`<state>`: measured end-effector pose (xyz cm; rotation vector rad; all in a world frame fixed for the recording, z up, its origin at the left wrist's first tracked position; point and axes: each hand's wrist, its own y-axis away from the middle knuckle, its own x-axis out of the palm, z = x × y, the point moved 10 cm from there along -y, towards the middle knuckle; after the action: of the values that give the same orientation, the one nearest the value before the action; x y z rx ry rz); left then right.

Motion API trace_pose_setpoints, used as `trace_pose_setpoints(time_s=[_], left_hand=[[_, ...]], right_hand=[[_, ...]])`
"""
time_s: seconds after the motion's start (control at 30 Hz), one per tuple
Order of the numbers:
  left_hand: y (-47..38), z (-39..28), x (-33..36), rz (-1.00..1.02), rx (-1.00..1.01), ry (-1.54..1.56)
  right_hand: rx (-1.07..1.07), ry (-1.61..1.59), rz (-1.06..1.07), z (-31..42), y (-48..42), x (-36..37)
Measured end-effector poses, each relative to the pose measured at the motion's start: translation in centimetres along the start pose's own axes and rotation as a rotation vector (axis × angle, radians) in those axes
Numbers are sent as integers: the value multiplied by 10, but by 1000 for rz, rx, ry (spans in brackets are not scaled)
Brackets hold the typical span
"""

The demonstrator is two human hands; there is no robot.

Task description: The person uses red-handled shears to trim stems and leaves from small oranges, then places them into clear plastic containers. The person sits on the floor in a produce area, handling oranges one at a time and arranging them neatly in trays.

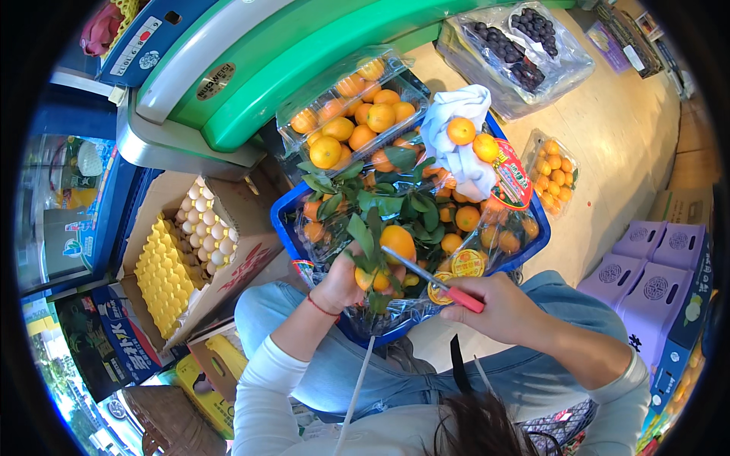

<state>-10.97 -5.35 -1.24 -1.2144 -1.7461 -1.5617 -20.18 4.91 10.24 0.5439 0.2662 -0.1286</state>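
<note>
My left hand (342,282) holds a leafy cluster of mandarin oranges (373,278) above a blue plastic crate (281,225). In my right hand (502,308) is a slim metal tool with a red handle (465,299); whether it is a knife or scissors I cannot tell. Its tip lies against or just in front of a larger mandarin (397,244) beside the cluster. More mandarins with leaves (467,218) fill the crate under plastic film. On the crate's far right side rests a crumpled pale blue cloth (456,108), with two mandarins (461,131) on it.
A see-through clamshell box of mandarins (362,117) sits behind the crate. A smaller pack (553,176) and a film-lined box of grapes (516,51) stand on the floor. At left is a carton of eggs (205,222); purple boxes (650,273) are stacked at right.
</note>
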Motion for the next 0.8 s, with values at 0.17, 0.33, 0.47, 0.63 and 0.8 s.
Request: trace_pose_setpoints(time_s=[0.17,0.33,0.47,0.63,0.8], left_hand=[[-9,7,-21,-12,48,356],[-4,4,-8,-114,55,197],[-4,-1,7,81,68,199],[-2,4,21,46,1,185],[-1,3,20,47,16,58]], right_hand=[[-216,416,-184,18,1,-15],[-237,464,-213,14,3,-17],[-203,517,-179,9,2,-16],[-185,531,-161,8,1,-12],[-273,487,-177,12,1,-12]])
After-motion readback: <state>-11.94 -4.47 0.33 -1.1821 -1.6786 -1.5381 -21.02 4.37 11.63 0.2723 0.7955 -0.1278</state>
